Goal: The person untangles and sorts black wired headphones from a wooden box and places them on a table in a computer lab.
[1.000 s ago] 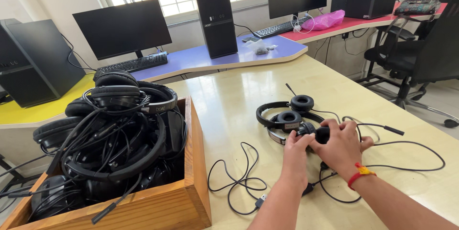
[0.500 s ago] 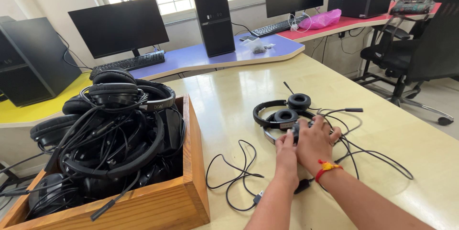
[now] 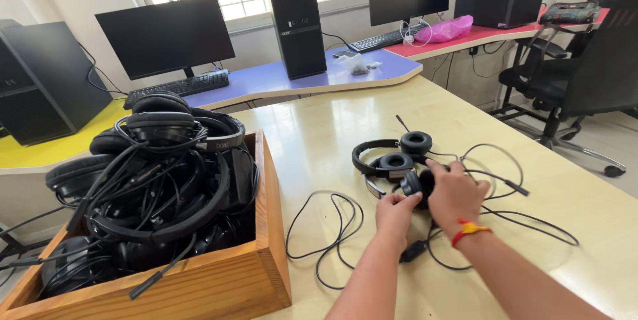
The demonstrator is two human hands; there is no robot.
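A black wired headset (image 3: 415, 184) is gripped at its ear cups by both hands on the pale table (image 3: 319, 134). The left hand (image 3: 393, 210) is curled under the near cup; the right hand (image 3: 455, 194) is closed over the far one. The headband's arc extends leftward from the fingertips, cable (image 3: 332, 227) trailing toward the wooden crate (image 3: 266, 273).

surface: pale table (image 3: 332, 127) | on it: wooden crate (image 3: 266, 227), black headsets (image 3: 395, 157), cables (image 3: 332, 227)

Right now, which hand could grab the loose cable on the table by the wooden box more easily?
Probably the left hand. It sits next to the loose cable, on the box side. The right hand is farther off, wrapped over a headset.
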